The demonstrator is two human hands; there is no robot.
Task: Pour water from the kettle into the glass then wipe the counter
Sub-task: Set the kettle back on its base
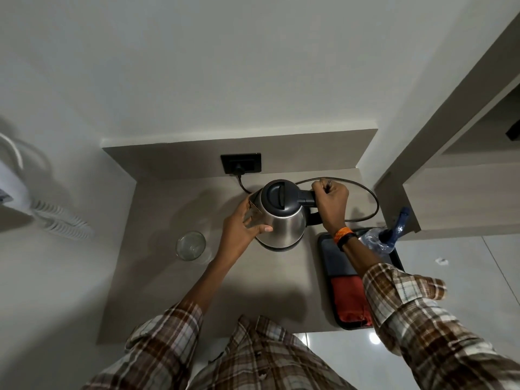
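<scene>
A steel kettle (284, 220) with a dark lid stands upright at the back of the beige counter (168, 291). My right hand (330, 202) is closed around its dark handle. My left hand (242, 225) rests flat against the kettle's left side, just below the spout. An empty clear glass (190, 245) stands on the counter to the left of the kettle, a hand's width from my left hand. A folded red cloth (349, 301) lies on the near end of a black tray (326, 257) at the right, partly hidden by my right sleeve.
The kettle's black cord (368, 198) loops behind it to a wall socket (241, 163). A plastic bottle with a blue pump (385, 235) sits at the tray's far end. A wall and shelf edge stand close on the right. A white coiled cable (60, 223) hangs at left.
</scene>
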